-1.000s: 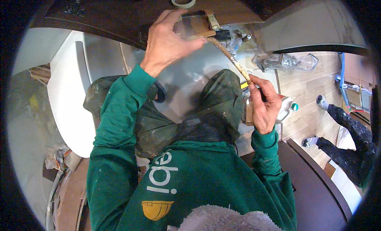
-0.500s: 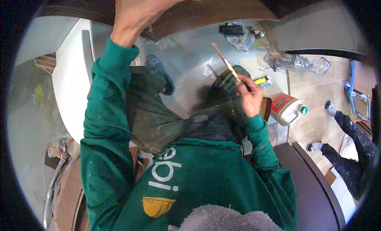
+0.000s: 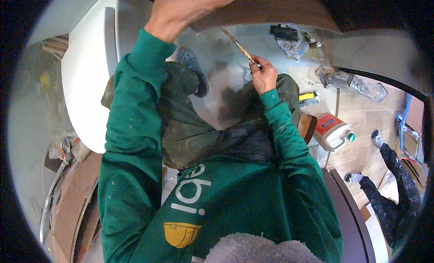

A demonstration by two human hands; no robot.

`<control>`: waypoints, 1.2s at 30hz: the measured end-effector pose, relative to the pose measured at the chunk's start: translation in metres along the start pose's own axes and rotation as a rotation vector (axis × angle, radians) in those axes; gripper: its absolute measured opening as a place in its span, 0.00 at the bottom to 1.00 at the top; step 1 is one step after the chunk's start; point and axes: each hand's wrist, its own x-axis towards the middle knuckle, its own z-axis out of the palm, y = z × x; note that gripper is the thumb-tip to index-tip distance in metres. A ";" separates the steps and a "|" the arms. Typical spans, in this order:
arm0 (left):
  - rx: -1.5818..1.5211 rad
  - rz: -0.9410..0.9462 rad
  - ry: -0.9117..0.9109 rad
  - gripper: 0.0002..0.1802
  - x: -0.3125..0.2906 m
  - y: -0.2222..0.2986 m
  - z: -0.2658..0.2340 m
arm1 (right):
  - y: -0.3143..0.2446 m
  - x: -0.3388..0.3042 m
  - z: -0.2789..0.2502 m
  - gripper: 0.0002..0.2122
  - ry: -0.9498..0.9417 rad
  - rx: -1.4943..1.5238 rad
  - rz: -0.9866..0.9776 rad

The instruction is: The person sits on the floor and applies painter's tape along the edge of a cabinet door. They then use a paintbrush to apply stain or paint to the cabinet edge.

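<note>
My right hand (image 3: pixel 264 76) pinches a slim, paint-stained stick that looks like a paintbrush (image 3: pixel 238 45), its tip angled up and to the left over the grey floor. Raised at the top of the view is my left hand (image 3: pixel 192 9), in front of a dark brown wooden panel (image 3: pixel 266 16). Its fingers run past the upper edge, so what they touch or hold is hidden. Between the brush tip and the panel's lower edge there is a small gap.
Right of my knees stand a white jug (image 3: pixel 337 138) with a red label and a yellow-handled scraper (image 3: pixel 307 96). Farther off lie clear crumpled plastic (image 3: pixel 355 83) and a stained cloth (image 3: pixel 291 47). A white curved panel (image 3: pixel 83 77) rises at left. Another person's legs (image 3: pixel 391 186) show at right.
My right hand has moved left and up with the brush, toward the panel. My left hand has shifted right in the view, and a white round thing by it has gone out of sight.
</note>
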 end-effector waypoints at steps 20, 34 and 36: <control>-0.040 0.111 0.045 0.40 -0.004 0.013 -0.007 | -0.009 0.044 0.102 0.14 0.101 1.230 0.627; -0.312 -0.159 -0.081 0.38 0.004 0.049 -0.017 | -0.054 0.073 0.213 0.15 0.211 1.671 0.660; -0.379 -0.244 -0.108 0.38 0.007 0.057 -0.019 | -0.064 0.068 0.230 0.16 0.237 1.671 0.638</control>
